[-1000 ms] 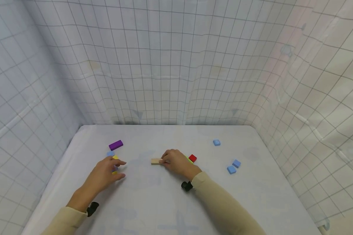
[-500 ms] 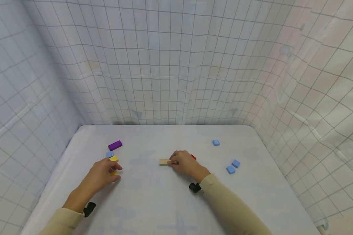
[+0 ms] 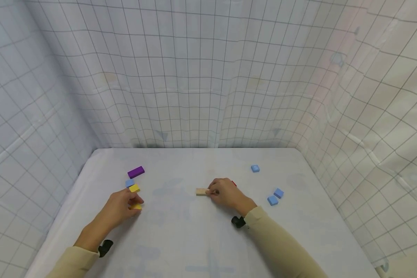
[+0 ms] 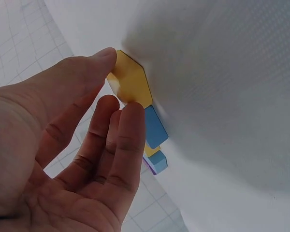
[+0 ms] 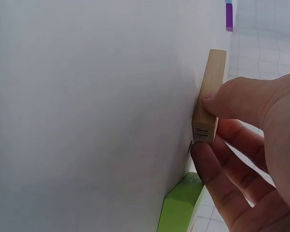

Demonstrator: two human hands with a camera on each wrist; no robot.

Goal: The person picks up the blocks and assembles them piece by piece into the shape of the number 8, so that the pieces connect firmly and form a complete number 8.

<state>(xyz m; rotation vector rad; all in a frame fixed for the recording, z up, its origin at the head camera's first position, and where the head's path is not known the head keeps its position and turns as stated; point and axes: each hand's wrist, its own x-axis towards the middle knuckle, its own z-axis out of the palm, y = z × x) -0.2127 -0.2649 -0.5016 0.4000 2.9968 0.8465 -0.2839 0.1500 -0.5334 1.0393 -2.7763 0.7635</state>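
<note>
My left hand [image 3: 118,208] pinches a flat yellow block [image 4: 130,79] between thumb and fingertips on the table's left side. Beside that block lies a blue block [image 4: 155,126], which my hand hides in the head view. A second yellow block [image 3: 134,188] and a light blue block [image 3: 129,183] lie just beyond the hand. Near the middle, my right hand [image 3: 227,194] grips one end of a plain wooden block [image 5: 210,87], thumb on its side and a finger at its end. A green block [image 5: 179,205] stands close by that finger. Behind the right hand, only a sliver of a red block [image 3: 234,183] shows.
A purple block [image 3: 136,172] lies at the back left of the white table [image 3: 180,239]. To the right are two blue blocks [image 3: 272,200] side by side, and another blue block [image 3: 255,168] farther back. Grid-patterned curtains [image 3: 201,77] surround the table on three sides.
My right hand has moved to the right with the wooden block, now covering more of the red block. My left hand has drawn back slightly and its thumb and fingers have come together on the yellow block.
</note>
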